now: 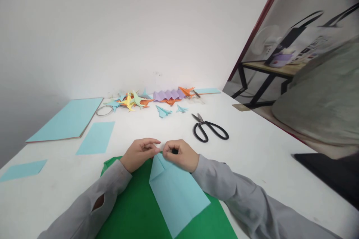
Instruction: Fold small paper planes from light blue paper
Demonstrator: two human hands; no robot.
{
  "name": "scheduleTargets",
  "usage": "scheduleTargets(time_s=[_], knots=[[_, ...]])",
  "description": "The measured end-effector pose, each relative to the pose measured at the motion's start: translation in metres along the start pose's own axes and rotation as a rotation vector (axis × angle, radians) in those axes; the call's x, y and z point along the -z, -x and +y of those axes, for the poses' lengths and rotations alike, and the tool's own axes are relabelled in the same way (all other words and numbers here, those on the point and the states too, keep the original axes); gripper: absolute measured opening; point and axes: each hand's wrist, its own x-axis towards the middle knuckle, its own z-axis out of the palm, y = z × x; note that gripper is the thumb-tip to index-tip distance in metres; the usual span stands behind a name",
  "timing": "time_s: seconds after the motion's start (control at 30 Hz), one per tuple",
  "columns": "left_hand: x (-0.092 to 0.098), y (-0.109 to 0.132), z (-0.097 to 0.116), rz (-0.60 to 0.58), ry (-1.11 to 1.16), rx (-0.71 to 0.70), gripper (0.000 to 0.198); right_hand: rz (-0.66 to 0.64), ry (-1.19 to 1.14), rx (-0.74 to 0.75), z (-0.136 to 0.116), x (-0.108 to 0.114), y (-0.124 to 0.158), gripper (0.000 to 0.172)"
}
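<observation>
A light blue sheet of paper (179,198) lies over a green sheet (134,209) in front of me, its far end folded toward a point. My left hand (140,153) pinches the folded tip from the left, thumb and forefinger close together. On the other side of that tip, my right hand (181,154) is curled with its fingertips pressed on the paper. The fingers hide part of the fold. Black-handled scissors (206,127) rest partly opened on the white table, beyond my right hand.
Folded paper planes (131,101) in several colours and a purple pleated paper (168,95) lie by the wall. At left are a light blue stack (67,119), a cut blue piece (97,138) and a smaller one (24,170). A black object (322,171) sits at the right edge.
</observation>
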Motion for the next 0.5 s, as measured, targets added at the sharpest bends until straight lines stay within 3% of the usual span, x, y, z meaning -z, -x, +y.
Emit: scheduleTargets(time_s=[0.2, 0.5], knots=[[-0.0055, 0.0008, -0.0043, 0.031, 0.003, -0.057, 0.031, -0.029, 0.03, -0.01, 0.0007, -0.0019, -0.001, 0.007], [0.0018, 0.0006, 0.0005, 0.188, 0.108, -0.031, 0.032, 0.063, -0.109, -0.066, -0.001, 0.0028, 0.0004, 0.006]])
